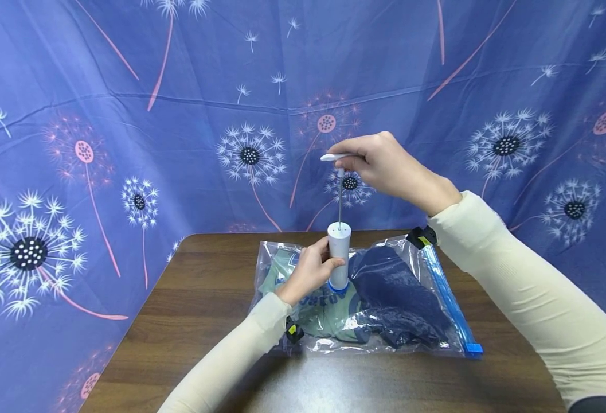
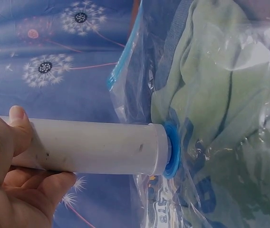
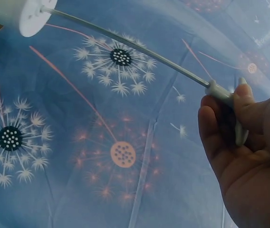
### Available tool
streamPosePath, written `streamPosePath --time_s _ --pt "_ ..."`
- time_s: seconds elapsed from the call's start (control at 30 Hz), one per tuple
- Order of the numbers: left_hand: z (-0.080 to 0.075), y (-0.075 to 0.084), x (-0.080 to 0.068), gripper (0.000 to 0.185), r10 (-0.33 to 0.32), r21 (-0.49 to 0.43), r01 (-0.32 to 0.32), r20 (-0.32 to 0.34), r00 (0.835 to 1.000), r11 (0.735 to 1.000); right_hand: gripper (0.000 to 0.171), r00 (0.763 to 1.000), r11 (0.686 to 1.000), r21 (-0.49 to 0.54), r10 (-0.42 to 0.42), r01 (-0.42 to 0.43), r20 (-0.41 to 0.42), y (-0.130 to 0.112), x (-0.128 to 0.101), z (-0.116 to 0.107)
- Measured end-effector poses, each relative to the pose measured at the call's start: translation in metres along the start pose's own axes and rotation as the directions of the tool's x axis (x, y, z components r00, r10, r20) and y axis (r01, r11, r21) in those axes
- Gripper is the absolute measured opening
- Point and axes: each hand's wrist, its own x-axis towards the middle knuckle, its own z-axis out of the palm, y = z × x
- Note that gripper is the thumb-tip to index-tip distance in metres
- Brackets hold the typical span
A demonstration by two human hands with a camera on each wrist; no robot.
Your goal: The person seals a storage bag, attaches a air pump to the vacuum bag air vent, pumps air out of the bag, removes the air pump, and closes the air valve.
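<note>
On the table [image 1: 189,321], mid-surface: clear bag [image 1: 411,321] lying flat, packed with folded clothes — green garment [image 1: 328,315] on the left, navy one [image 1: 401,298] on the right. Blue zip strip [image 1: 449,301] runs down the bag's right edge, blue slider at its near end.

Pump [image 1: 339,255] stands upright on the bag, white cylinder, base seated on a blue valve [image 1: 337,288] roughly over the seam between the two garments. Left wrist view confirms: cylinder end sits flush against the blue valve ring [image 2: 172,149], plastic film wrinkled around it, green cloth just behind.

Left hand [image 1: 308,272]: fingers and thumb curled round the lower half of the cylinder, firm wrap, thumb [image 2: 20,124] lying along the barrel.

Right hand [image 1: 385,163]: well above the cylinder, fingers curled round the white T-handle [image 1: 333,156], palm down. Rod [image 1: 340,201] is drawn far out of the cylinder top, thin and metallic, near vertical. Right wrist view: rod [image 3: 135,47] runs from the cylinder's end cap [image 3: 35,16] to the handle, fingers [image 3: 216,133] closed about it.

Both arms in cream sleeves [image 1: 530,298]. Black wrist straps with yellow marks on each wrist. Backdrop [image 1: 127,115]: blue cloth with dandelion print, behind and to both sides of the table.
</note>
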Motion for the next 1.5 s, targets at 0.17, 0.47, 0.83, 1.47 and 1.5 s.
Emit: streamPosePath --time_s 0.17,0.47,0.83,1.47,1.5 --pt "0.0 -0.001 -0.001 0.045 -0.003 -0.008 0.003 0.002 1.0 1.0 0.021 0.999 1.0 0.01 -0.002 0.001 0.04 0.005 -0.005 0.011" --pt "-0.001 -0.002 0.0 0.044 0.014 -0.008 -0.014 0.0 1.0 1.0 0.017 0.986 0.999 0.048 0.012 -0.02 0.167 0.021 -0.023 0.049" --pt "-0.001 -0.002 0.0 0.046 0.014 -0.007 -0.014 0.0 1.0 1.0 0.016 0.965 0.995 0.064 0.062 -0.081 0.255 0.03 -0.038 0.072" --pt "0.0 -0.002 0.002 0.05 0.026 -0.001 -0.026 0.002 1.0 1.0 0.021 0.973 0.99 0.115 0.05 -0.078 0.226 0.035 -0.045 0.081" --pt "0.0 -0.002 0.002 0.05 0.026 -0.003 -0.026 0.003 1.0 1.0 0.021 0.973 0.99 0.116 0.049 -0.077 0.227 0.035 -0.046 0.081"
